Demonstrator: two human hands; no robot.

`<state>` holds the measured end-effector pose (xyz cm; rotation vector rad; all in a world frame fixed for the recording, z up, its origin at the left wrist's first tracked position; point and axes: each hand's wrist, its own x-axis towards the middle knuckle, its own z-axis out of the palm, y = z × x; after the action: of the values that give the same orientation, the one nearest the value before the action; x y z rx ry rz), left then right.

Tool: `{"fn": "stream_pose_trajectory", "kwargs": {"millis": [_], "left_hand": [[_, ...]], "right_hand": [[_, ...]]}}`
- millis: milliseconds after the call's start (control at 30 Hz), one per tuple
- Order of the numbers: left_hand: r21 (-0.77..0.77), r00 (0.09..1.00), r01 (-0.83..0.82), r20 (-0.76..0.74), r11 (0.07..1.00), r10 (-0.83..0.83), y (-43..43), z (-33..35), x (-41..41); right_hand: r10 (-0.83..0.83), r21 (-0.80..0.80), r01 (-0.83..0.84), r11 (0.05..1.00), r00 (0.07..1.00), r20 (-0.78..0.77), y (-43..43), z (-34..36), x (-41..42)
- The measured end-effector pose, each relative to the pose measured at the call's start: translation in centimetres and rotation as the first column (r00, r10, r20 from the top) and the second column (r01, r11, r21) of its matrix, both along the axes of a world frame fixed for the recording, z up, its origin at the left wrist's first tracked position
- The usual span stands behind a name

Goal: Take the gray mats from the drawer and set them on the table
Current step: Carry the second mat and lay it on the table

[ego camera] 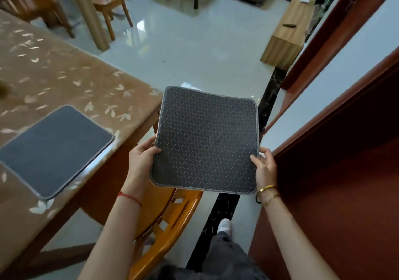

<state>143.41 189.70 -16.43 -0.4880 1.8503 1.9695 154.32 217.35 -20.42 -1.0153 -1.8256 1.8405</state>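
Left hand and right hand each grip a side edge of the patterned gray mat, held in the air beyond the table corner. A second mat lies at the table's near edge. Open floor lies ahead. A chair is partly hidden below.

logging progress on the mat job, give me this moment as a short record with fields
held mat: gray mat, patterned side up, in the air beside the table edge
left hand: left hand grips its left edge
right hand: right hand grips its right edge
placed mat: second gray mat lying flat near the table corner
below held mat: wooden chair
drawer: not in view
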Motion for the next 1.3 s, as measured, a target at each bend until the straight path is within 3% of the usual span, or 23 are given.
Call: {"fn": "stream_pose_trajectory", "kwargs": {"millis": [500,800,1300], "left_hand": [[0.032,0.967,-0.253,-0.012,0.967,0.253,17.3,-0.5,-5.2],[0.057,0.935,-0.353,-0.006,0.934,0.354,21.9,-1.8,-16.2],[0.045,0.856,-0.514,-0.025,0.856,0.516,22.5,-0.8,-38.6]], "right_hand": [[0.188,0.077,-0.189,0.979,0.982,0.020,18.1,1.5,-10.5],[0.270,0.072,-0.273,0.959,0.962,0.046,22.4,-0.5,-23.4],[0.440,0.073,-0.444,0.893,0.895,0.071,23.5,1.3,-50.4]]}}
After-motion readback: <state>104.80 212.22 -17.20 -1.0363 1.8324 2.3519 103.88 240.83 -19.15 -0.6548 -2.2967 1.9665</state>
